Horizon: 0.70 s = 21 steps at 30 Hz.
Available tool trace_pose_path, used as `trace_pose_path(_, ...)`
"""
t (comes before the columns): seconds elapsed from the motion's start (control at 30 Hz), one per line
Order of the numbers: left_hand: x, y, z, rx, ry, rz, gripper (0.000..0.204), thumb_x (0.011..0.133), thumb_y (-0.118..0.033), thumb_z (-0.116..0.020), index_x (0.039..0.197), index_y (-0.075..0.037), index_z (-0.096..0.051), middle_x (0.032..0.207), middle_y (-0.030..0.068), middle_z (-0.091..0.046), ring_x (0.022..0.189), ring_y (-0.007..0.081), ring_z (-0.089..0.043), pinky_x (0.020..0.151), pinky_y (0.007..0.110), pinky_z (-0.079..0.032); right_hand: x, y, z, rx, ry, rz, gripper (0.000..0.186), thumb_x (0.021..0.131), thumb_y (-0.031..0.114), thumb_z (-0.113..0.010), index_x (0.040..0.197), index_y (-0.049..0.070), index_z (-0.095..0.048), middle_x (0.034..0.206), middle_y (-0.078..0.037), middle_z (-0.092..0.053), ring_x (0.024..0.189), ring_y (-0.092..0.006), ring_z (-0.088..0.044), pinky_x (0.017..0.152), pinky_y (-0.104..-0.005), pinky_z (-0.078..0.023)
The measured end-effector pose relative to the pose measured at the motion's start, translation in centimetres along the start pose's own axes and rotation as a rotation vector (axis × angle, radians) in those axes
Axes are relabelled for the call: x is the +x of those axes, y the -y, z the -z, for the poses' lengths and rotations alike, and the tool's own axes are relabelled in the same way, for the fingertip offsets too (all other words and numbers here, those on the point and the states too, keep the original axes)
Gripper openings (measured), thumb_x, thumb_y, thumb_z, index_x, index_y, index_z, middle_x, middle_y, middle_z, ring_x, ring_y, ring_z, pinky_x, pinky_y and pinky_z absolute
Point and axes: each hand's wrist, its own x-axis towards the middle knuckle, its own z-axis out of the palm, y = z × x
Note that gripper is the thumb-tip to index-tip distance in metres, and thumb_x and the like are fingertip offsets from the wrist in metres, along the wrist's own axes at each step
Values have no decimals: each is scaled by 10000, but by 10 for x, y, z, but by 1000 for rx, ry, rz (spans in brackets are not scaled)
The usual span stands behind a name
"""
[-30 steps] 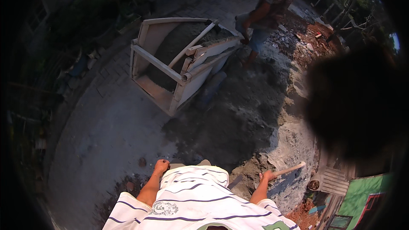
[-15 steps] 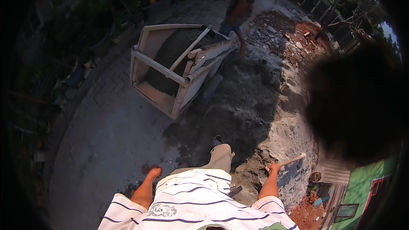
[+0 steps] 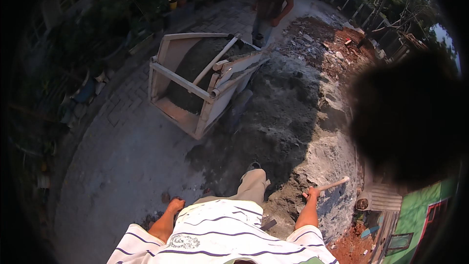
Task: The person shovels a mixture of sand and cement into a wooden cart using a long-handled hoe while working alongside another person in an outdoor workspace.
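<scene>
My right hand is closed around a pale wooden tool handle, its end pointing out to the right over the grey sand heap. The tool's head cannot be made out; a dark flat piece shows beside my shirt on that side. My left hand hangs by my left thigh, fingers curled, with nothing visible in it. Ahead stands a wooden box cart, partly filled with dark grey sand. A long pale pole slants across its inside.
Another person stands behind the cart. The sand heap runs along the cart's right side, with rubble and red soil beyond. Paving lies to the left, bordered by plants and pots. A green wall stands at lower right.
The other person has straightened and drawn back from the cart, the arm now bent up instead of hanging. My hands stay nearly in place; my foot and leg shift slightly.
</scene>
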Motion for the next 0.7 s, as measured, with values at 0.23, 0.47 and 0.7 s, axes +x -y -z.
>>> trace_pose_path(0.23, -24, -48, 10, -71, -8, -57, 297, 768, -271, -572, 680, 3, -647, 668, 130, -643, 609, 237, -614, 590, 354, -477, -8, 6, 4, -64, -6, -24, 570, 913, 87, -521, 1411, 126, -245, 1212, -121, -536, 951, -232, -621, 593, -391, -587)
trace_pose_path(0.47, -7, -49, 5, -182, 24, -98, 193, 776, -204, -562, 792, -24, -628, 637, 69, -596, 566, 168, -576, 512, 309, -478, -20, 10, -2, -143, -27, -37, 602, 909, 123, -546, 1417, 96, -224, 1216, -143, -533, 937, -238, -626, 595, -376, -603)
trace_pose_path(0.7, -8, -64, -10, -134, 18, -85, 221, 761, -215, -569, 835, -22, -647, 679, 75, -633, 609, 166, -611, 542, 311, -507, -30, 17, 4, -156, -42, 1, 573, 886, 116, -561, 1387, 45, -292, 1174, -157, -552, 865, -234, -636, 569, -340, -615)
